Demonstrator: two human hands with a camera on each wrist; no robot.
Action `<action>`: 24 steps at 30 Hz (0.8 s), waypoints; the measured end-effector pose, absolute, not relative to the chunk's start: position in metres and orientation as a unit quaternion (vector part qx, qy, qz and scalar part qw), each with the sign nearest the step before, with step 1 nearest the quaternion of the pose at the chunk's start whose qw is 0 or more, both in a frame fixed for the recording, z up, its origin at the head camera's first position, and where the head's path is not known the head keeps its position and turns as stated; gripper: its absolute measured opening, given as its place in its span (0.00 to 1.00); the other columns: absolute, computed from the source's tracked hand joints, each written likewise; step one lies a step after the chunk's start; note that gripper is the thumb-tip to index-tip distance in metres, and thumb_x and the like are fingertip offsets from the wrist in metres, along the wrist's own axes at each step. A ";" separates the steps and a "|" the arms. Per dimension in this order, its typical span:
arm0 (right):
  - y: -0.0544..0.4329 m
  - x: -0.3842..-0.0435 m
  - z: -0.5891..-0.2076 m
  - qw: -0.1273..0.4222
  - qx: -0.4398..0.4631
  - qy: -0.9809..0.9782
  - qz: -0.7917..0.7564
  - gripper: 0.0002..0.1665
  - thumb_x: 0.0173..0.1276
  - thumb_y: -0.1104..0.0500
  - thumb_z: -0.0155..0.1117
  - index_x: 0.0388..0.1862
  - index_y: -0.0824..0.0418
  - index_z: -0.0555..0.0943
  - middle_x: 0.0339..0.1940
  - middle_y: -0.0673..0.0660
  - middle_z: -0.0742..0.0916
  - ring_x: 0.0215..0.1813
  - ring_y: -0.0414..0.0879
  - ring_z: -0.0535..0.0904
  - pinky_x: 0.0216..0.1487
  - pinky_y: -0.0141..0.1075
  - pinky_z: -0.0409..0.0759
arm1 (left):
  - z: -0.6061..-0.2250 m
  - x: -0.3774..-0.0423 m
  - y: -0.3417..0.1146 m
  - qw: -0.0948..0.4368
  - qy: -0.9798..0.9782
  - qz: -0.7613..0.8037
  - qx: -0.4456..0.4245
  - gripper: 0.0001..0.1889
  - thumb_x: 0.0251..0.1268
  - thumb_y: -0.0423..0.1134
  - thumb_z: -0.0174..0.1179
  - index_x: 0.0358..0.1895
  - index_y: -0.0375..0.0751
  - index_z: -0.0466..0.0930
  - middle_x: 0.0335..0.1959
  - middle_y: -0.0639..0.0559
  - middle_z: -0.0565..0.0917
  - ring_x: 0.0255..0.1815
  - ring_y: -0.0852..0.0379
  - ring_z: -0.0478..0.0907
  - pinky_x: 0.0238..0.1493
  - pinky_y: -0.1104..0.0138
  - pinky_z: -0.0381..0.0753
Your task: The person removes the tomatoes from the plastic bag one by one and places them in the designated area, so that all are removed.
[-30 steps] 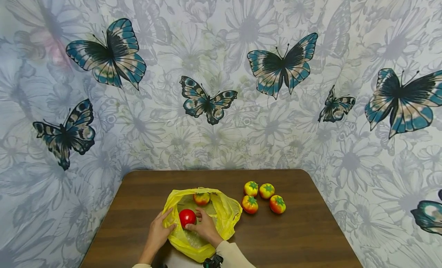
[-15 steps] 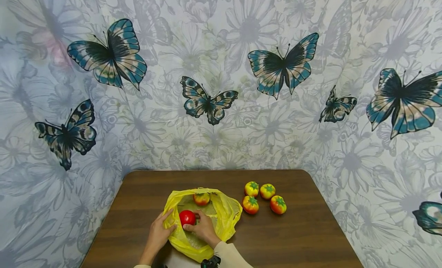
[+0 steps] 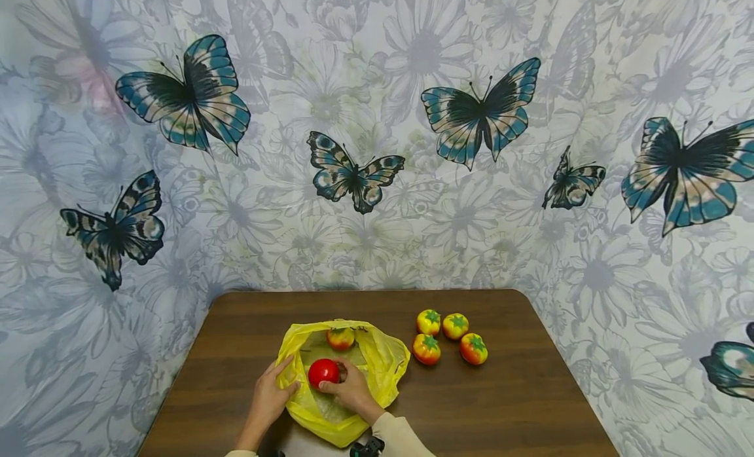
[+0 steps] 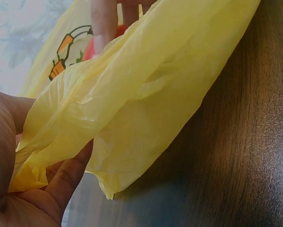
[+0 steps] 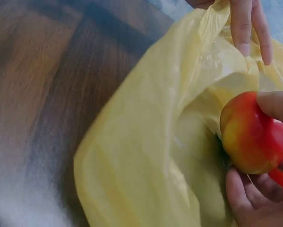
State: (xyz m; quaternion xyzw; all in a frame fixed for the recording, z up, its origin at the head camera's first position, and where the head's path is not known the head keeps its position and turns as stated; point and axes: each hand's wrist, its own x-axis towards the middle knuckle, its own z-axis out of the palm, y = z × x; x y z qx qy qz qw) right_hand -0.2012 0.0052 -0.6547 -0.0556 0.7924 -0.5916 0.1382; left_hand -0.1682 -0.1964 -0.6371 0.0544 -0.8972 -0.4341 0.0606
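Observation:
A yellow plastic bag (image 3: pixel 385 368) lies with its mouth spread wide. On its left side my left hand (image 3: pixel 270 397) grips the rim, the thin film bunched between thumb and fingers (image 4: pixel 68 182) in the left wrist view. My right hand (image 3: pixel 355 391) reaches into the mouth and holds a tomato (image 3: pixel 323 374), smooth red from above. Seen by the right wrist camera, the tomato (image 5: pixel 252 135) shows yellow patches too, with the thumb over its top and fingers beneath. Farther back in the bag rests another red-and-yellow tomato (image 3: pixel 341 339).
Several red-and-yellow tomatoes (image 3: pixel 427 349) with green star-shaped tops stand grouped right of the bag. All of it is on a brown wooden table (image 3: pixel 506 404). Behind rises a wall (image 3: pixel 365 260) with printed butterflies and flowers.
My right fingers have closed in on the red tomato, which has shifted slightly right. The bag's right side has drawn a little left. My left hand stays at the rim.

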 end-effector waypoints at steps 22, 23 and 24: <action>0.025 -0.196 -0.645 0.135 -0.086 0.777 -0.608 0.37 0.54 0.58 0.77 0.63 0.56 0.73 0.59 0.61 0.79 0.51 0.50 0.82 0.47 0.44 0.84 | -0.634 -0.164 -0.194 0.066 -0.900 -0.429 0.044 0.32 0.51 0.30 0.71 0.64 0.37 0.76 0.67 0.28 0.71 0.67 0.29 0.68 0.66 0.40 0.68; 0.025 -0.195 -0.644 0.136 -0.085 0.775 -0.611 0.37 0.54 0.58 0.77 0.63 0.56 0.73 0.59 0.61 0.79 0.51 0.50 0.82 0.47 0.44 0.84 | -0.633 -0.164 -0.194 0.066 -0.900 -0.429 0.042 0.32 0.51 0.30 0.71 0.64 0.36 0.76 0.67 0.28 0.71 0.67 0.29 0.68 0.66 0.40 0.68; 0.026 -0.195 -0.643 0.137 -0.085 0.773 -0.613 0.37 0.54 0.58 0.77 0.63 0.56 0.73 0.59 0.61 0.79 0.51 0.49 0.82 0.47 0.44 0.84 | -0.633 -0.164 -0.194 0.065 -0.900 -0.429 0.043 0.32 0.51 0.30 0.71 0.64 0.36 0.76 0.67 0.28 0.71 0.67 0.29 0.68 0.66 0.40 0.68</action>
